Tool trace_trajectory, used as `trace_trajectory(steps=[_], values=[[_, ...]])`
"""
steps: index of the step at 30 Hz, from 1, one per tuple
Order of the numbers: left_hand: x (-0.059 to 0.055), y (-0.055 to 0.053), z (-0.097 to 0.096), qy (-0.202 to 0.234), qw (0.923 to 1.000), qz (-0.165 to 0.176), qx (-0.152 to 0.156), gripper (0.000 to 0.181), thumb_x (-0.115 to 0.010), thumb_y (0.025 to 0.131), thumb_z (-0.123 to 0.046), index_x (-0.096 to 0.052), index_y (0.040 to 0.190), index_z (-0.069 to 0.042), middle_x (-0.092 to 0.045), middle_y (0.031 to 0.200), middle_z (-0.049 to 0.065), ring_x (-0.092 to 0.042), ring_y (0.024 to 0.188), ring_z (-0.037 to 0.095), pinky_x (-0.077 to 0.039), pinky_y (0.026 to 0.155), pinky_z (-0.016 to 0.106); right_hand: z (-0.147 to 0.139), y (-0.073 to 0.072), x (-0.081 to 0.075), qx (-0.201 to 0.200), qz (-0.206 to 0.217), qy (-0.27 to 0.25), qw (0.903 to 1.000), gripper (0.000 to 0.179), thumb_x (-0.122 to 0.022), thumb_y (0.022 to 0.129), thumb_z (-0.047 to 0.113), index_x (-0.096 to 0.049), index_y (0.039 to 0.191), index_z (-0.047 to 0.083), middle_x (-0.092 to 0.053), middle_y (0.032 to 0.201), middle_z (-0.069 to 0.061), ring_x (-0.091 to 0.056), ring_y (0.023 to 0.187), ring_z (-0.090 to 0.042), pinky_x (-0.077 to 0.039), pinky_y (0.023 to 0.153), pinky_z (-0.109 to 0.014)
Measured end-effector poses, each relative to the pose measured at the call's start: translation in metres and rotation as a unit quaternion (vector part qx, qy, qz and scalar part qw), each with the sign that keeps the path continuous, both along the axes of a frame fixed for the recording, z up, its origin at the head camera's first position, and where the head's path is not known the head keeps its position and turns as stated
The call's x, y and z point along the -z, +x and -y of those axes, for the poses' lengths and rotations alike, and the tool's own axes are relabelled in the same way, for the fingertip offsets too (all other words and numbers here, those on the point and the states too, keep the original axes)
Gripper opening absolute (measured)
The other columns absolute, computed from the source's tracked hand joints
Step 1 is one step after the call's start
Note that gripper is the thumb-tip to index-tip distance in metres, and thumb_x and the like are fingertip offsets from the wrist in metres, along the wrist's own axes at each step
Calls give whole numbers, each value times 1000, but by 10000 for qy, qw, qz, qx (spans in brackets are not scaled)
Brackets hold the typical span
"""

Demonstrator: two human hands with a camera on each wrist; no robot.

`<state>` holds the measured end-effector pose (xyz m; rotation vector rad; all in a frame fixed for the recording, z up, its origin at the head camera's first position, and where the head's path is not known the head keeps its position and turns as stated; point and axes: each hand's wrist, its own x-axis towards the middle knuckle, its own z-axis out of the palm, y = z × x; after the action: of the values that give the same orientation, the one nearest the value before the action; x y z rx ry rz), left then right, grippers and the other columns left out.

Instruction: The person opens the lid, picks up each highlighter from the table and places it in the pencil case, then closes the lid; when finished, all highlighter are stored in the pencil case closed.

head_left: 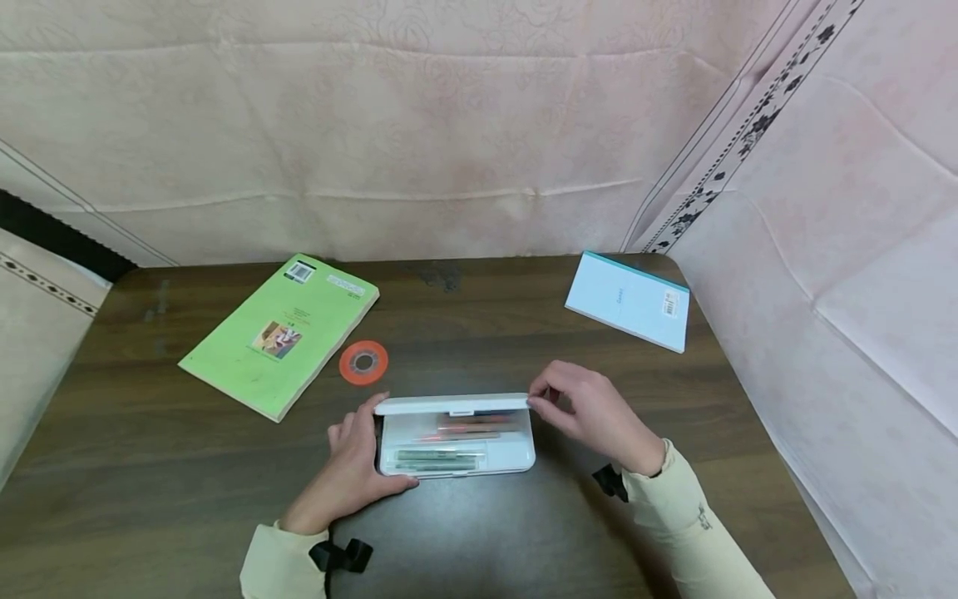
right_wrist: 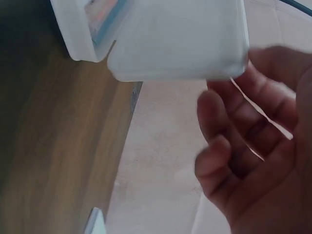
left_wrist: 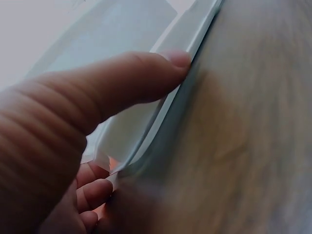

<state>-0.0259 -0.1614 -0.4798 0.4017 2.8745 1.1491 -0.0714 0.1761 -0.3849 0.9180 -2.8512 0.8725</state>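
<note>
A white plastic pencil case lies on the wooden table with its lid raised. Inside are a clear-topped pack of thin green sticks and several slim reddish pencil-like items, too blurred to name exactly. My left hand grips the case's left end, thumb on the front edge and fingers at the back. At the opposite end, my right hand pinches the lid's corner between thumb and fingertips. The right wrist view shows the lid standing up from the case.
Behind the left hand lies a green book, with an orange ring-shaped tape roll beside it. A light blue booklet rests at the back right. Pale patterned cloth hangs along the table's far edge and right side.
</note>
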Motion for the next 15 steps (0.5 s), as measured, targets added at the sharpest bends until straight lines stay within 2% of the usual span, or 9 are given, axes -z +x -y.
trace_trajectory(steps=[4,10,15], values=[[0,0,2,117,9998,125,96,113,-94,59,-39,-29,146,-8,-52,123,12,-40,101,22,-19,82,40,-7,4,7,-368,511,226,9978,16,-71,91,31,-67,105,22,-63,101,10,-59,90,-12,-53,80,-33],[-2,0,6,146,9991,334,204,101,-83,68,-54,-33,148,-17,-47,135,6,-37,108,20,-18,83,38,-9,7,23,-580,1117,1012,9869,57,-72,87,45,-58,134,16,-55,134,-1,-53,119,-17,-47,99,-41],[-4,0,6,62,9994,150,306,87,-76,79,-52,-37,147,-14,-45,141,10,-39,112,22,-19,83,39,-4,6,32,-536,1350,1177,9824,76,-76,83,44,-46,146,13,-48,143,-6,-50,126,-21,-45,103,-43]])
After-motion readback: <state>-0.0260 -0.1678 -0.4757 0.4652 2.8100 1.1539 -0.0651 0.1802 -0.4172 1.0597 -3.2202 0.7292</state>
